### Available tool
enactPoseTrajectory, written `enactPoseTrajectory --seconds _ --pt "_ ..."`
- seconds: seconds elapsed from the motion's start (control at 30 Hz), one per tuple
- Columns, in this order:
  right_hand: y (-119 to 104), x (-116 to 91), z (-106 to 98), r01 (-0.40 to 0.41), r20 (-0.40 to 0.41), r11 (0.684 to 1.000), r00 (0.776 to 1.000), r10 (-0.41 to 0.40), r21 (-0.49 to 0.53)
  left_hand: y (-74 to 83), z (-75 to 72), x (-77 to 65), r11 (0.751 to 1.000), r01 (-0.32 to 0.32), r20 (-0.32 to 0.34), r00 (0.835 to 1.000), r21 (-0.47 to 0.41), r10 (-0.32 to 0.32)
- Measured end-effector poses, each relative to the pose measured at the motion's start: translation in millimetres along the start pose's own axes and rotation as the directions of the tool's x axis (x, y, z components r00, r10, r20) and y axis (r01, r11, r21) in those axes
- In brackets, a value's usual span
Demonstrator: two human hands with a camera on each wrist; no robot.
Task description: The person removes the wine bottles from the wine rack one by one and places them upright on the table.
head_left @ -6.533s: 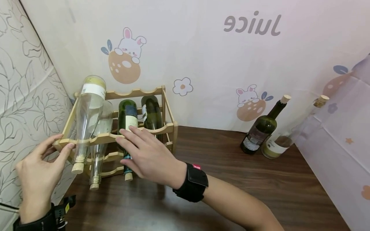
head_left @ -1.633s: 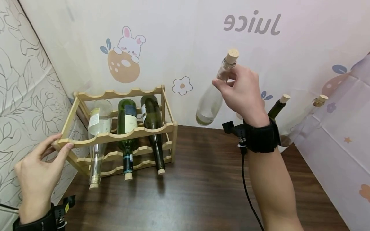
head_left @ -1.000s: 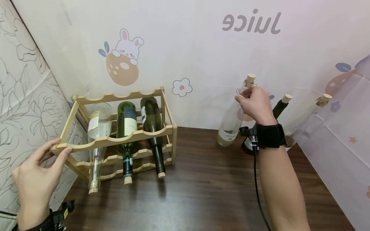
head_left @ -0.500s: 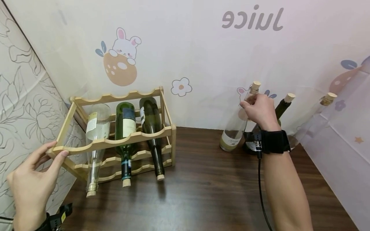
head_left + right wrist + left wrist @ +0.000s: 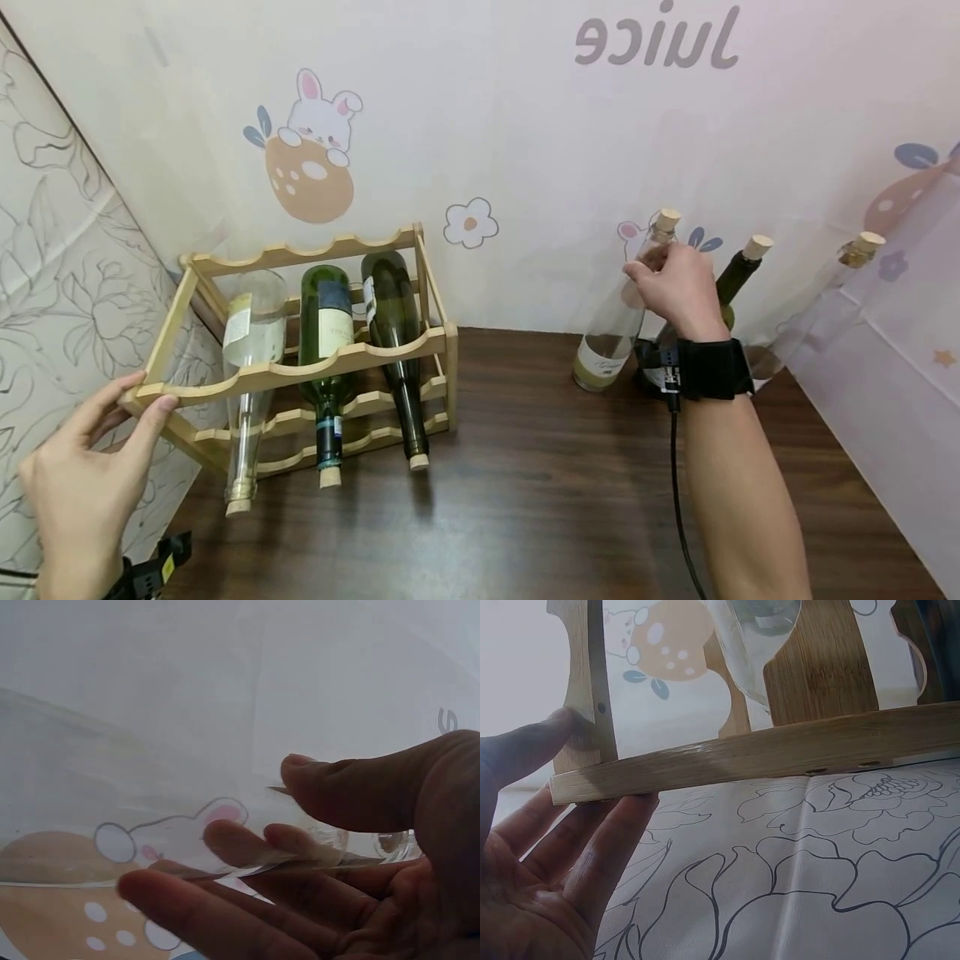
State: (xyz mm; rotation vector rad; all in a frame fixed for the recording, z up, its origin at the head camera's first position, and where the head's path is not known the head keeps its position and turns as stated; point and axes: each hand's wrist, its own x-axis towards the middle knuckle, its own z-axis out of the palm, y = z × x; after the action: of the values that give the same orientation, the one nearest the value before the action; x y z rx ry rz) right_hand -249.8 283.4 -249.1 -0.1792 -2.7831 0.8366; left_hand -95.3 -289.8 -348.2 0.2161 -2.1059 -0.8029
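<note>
My right hand [image 5: 654,268] grips the neck of a clear corked bottle [image 5: 609,346]. The bottle stands a little tilted, its base on the brown table [image 5: 540,500] at the back right. In the right wrist view my thumb and fingers [image 5: 300,847] curl round the glass neck [image 5: 375,844]. My left hand [image 5: 138,402] pinches the front left corner of a wooden wine rack [image 5: 300,371]; the thumb [image 5: 532,742] lies on the post and the fingers under the rail [image 5: 780,754]. In the rack lie a clear bottle [image 5: 251,333], a green bottle [image 5: 326,329] and a dark green bottle [image 5: 392,312], corks forward.
A dark green corked bottle [image 5: 741,265] stands just behind my right hand. Another clear bottle [image 5: 851,262] leans at the far right by a hanging cloth [image 5: 885,350]. Cloth-covered walls close off the back and the left. The table's front half is bare wood.
My right hand took a clear bottle off the rack's top, carried it right and lowered it until its base met the table beside the dark bottle. My left hand stayed on the rack.
</note>
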Motion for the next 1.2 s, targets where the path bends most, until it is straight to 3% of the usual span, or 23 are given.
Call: enactPoseTrajectory --seconds 0.47,0.87,1.2 --pt "-0.6 1.6 2.5 -0.037 0.013 0.998 0.999 0.036 0.043 -1.1 0.2 4.8 0.999 0.014 -0.001 1.0 -0.047 -0.014" --pt "1.0 -5.2 0.3 -0.018 0.033 0.998 0.999 0.016 0.057 -1.6 -0.1 3.0 0.999 0.033 0.006 0.999 -0.026 -0.033" --pt "1.7 -5.7 8.7 -0.003 -0.055 0.999 0.998 0.005 0.039 -5.8 1.5 4.3 0.999 0.021 -0.001 1.0 -0.025 -0.021"
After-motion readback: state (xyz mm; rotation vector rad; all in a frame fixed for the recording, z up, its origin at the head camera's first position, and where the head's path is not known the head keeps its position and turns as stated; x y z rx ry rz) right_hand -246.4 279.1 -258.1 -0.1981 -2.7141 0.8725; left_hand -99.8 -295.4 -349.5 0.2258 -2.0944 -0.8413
